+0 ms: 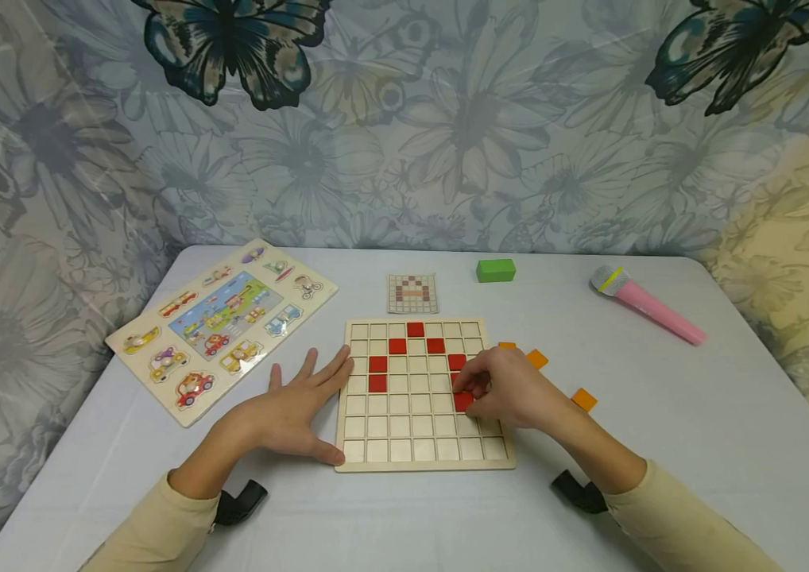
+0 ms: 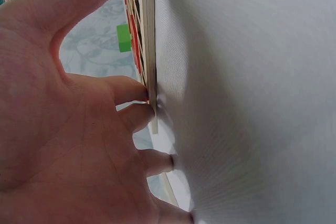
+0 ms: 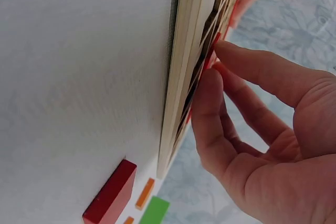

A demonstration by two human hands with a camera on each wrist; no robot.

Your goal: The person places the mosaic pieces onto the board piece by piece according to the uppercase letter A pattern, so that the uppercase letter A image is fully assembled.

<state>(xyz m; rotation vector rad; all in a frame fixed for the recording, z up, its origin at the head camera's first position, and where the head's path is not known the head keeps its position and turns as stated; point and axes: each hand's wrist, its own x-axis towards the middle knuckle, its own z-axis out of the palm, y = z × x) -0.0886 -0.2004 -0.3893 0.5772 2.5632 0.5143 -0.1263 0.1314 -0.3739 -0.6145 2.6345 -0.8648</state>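
A wooden grid board (image 1: pixel 400 429) lies flat with red square tiles (image 1: pixel 415 330) set in its upper cells, forming a peaked shape. Thumb and fingertips of my right hand (image 1: pixel 508 388) pinch a red tile (image 1: pixel 463 402) at a cell on the board's right side. My left hand (image 1: pixel 297 409) is spread along the left edge, its thumb at the lower left corner and its index finger at the upper left side. In the left wrist view, some fingertips of the left hand (image 2: pixel 89 124) touch the board's side (image 2: pixel 150 51) and others reach the tabletop.
Orange tiles (image 1: pixel 583 399) lie right of the board, near a red block (image 3: pixel 110 195). Behind stand a small pattern card (image 1: pixel 412 294) and a green block (image 1: pixel 495 271). A vehicle puzzle board (image 1: pixel 190 389) lies left, a pink toy microphone (image 1: pixel 651 310) right.
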